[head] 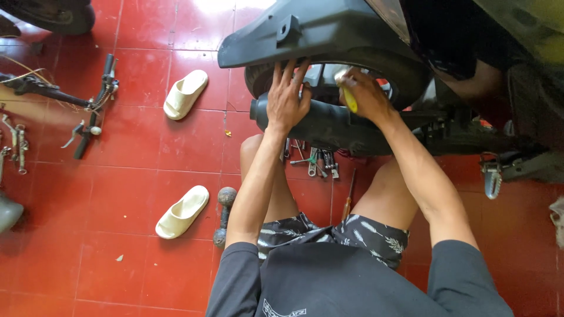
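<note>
Near the top edge of the red tile floor, a person sits and works on the back end of a scooter. Their right hand is closed around a tool with a yellow handle. Its fingers are pressed together around that handle, and the tool's tip is hidden behind the hand. The left hand lies flat on a black plastic cover, with its fingers spread wide and pointing up toward the tire. Both hands are close together, just under the dark grey mudguard that curves over the tire.

Below the black cover, between the person's bare knees, a small bunch of metal wrenches lies on the floor. A thin screwdriver lies beside the right leg. A dark dumbbell rests by the left leg.

Farther to the left side of the floor lie 2 cream slippers. 1 slipper is up near the tire, and the other slipper is lower down, near the dumbbell. Close to the left edge lies a black handlebar with wires, and more metal tools lie right at that edge. A scooter foot peg shows on the right side.
</note>
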